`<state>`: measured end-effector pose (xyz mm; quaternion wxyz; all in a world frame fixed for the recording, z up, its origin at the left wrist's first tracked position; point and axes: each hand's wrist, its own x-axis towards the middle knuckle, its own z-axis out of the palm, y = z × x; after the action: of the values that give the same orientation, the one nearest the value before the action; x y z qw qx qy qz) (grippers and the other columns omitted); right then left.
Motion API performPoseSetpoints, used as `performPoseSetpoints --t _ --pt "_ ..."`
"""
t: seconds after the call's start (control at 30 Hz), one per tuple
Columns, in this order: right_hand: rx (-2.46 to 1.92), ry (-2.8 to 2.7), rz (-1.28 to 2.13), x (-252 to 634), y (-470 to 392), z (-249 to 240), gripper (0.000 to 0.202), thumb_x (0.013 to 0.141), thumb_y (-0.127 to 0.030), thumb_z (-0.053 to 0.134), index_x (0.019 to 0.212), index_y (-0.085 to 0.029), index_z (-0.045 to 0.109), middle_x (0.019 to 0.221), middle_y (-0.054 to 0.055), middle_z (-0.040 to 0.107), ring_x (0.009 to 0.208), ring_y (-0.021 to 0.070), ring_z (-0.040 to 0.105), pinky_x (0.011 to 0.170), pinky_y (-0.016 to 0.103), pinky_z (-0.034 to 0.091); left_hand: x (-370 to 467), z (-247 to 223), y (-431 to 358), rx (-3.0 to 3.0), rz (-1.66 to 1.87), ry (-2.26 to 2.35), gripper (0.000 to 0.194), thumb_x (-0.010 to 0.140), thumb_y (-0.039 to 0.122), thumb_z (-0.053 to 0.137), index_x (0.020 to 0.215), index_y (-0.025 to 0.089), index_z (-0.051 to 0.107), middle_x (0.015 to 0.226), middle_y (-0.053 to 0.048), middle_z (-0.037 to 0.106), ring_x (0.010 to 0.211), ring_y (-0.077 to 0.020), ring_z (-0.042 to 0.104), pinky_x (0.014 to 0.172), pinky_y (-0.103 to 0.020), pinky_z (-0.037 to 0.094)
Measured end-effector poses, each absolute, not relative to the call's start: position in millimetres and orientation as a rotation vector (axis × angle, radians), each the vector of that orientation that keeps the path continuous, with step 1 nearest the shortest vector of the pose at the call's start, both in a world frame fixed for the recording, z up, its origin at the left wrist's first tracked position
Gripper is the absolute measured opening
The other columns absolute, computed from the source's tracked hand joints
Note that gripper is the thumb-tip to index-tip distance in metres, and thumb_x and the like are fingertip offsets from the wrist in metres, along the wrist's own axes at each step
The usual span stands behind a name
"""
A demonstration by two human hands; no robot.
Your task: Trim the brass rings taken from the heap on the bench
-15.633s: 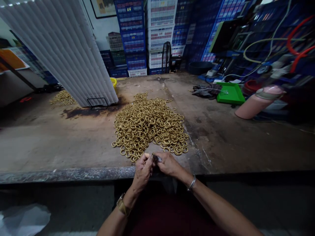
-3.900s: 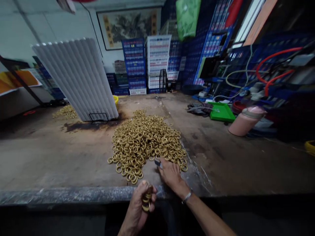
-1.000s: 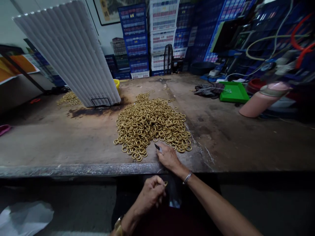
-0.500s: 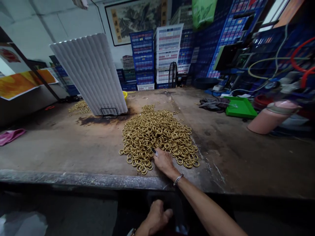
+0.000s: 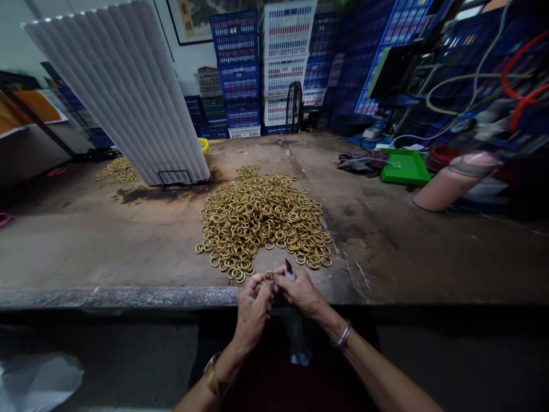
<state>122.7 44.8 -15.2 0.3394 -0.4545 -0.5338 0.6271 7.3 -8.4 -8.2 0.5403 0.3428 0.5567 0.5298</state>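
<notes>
Brass-coloured rings lie in a broad pile (image 5: 266,212) on the worktable (image 5: 128,246). At the table's front edge, just below the pile, my two hands meet. My left hand (image 5: 252,315) is closed, its thumb and fingers pinching a ring (image 5: 269,275). From my closed right hand (image 5: 303,293) a small knife (image 5: 289,269) sticks up, its blade dark and pointed. The fingertips of that hand touch the same ring or lie right beside it; fingers partly hide the ring.
A ridged white panel (image 5: 124,91) leans in a wire stand (image 5: 175,178) at the left. Behind it is a smaller ring heap (image 5: 118,170). On the right are a green tray (image 5: 405,166), a pink cylinder (image 5: 454,180) and a dark cloth (image 5: 360,162). Crates (image 5: 285,74) stand at the back.
My right hand has drawn back from the pile to the table edge, leaving a gap in the rings. My left hand has risen from below the edge to meet it. The view has tilted down.
</notes>
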Motion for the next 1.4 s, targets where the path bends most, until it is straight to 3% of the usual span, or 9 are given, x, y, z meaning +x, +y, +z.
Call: performPoseSetpoints --t 0.17,0.33,0.47,0.57,0.93,1.13,1.4 --pt "-1.209 -1.409 1.619 124 41 -14 0.023 0.068 -0.038 0.057 0.063 -0.015 0.054 0.046 -0.004 0.049 0.034 0.0028 0.034 0.033 0.016 0.023 9 -17 -4 0.856 1.314 1.35 0.028 0.075 0.041 0.055 0.075 0.013 0.056 0.055 0.004 0.049 0.04 -0.0034 0.036 0.037 -0.014 0.029" --pt "-1.172 -1.188 1.74 123 40 -12 0.023 0.066 -0.037 0.058 0.064 -0.016 0.05 0.047 -0.006 0.047 0.034 0.0022 0.032 0.032 0.015 0.021 10 -24 -8 0.925 1.4 1.384 0.029 0.077 0.036 0.055 0.097 0.017 0.051 0.058 0.005 0.051 0.043 -0.0058 0.043 0.041 -0.016 0.035" --pt "-1.094 -1.017 1.888 121 36 -9 0.026 0.066 -0.039 0.059 0.065 -0.016 0.047 0.05 -0.007 0.046 0.034 0.0005 0.03 0.032 0.015 0.016 9 -34 -10 1.199 1.476 1.4 0.02 0.078 0.028 0.054 0.095 0.018 0.056 0.077 -0.002 0.062 0.063 -0.0111 0.057 0.06 -0.022 0.045" --pt "-1.073 -0.982 1.917 120 35 -9 0.028 0.066 -0.04 0.06 0.065 -0.016 0.045 0.051 -0.008 0.045 0.033 0.0001 0.03 0.032 0.014 0.016 5 -39 -10 1.444 1.474 1.446 0.017 0.078 0.023 0.054 0.093 0.018 0.059 0.082 -0.005 0.065 0.076 -0.0155 0.06 0.073 -0.026 0.045" --pt "-1.083 -0.909 2.029 120 40 -8 0.029 0.065 -0.038 0.062 0.067 -0.017 0.043 0.051 -0.009 0.045 0.031 -0.0009 0.029 0.031 0.013 0.016 2 -44 -8 1.702 1.462 1.584 0.013 0.08 0.02 0.051 0.091 0.018 0.057 0.08 -0.004 0.065 0.073 -0.0148 0.061 0.069 -0.027 0.046" --pt "-0.907 -0.785 2.175 122 39 -12 0.033 0.064 -0.04 0.065 0.071 -0.018 0.041 0.051 -0.01 0.045 0.031 -0.0014 0.027 0.032 0.013 0.018 5 -38 -10 1.504 1.459 1.471 0.019 0.082 0.022 0.048 0.098 0.018 0.055 0.084 -0.005 0.065 0.077 -0.0147 0.061 0.072 -0.027 0.046" --pt "-1.044 -1.043 2.033 119 37 -14 0.035 0.065 -0.045 0.062 0.067 -0.017 0.041 0.049 -0.009 0.043 0.032 -0.0003 0.029 0.03 0.013 0.018 14 -25 -14 1.132 1.455 1.341 0.013 0.081 0.028 0.049 0.084 0.017 0.056 0.064 0.002 0.057 0.054 -0.0084 0.052 0.053 -0.019 0.042"
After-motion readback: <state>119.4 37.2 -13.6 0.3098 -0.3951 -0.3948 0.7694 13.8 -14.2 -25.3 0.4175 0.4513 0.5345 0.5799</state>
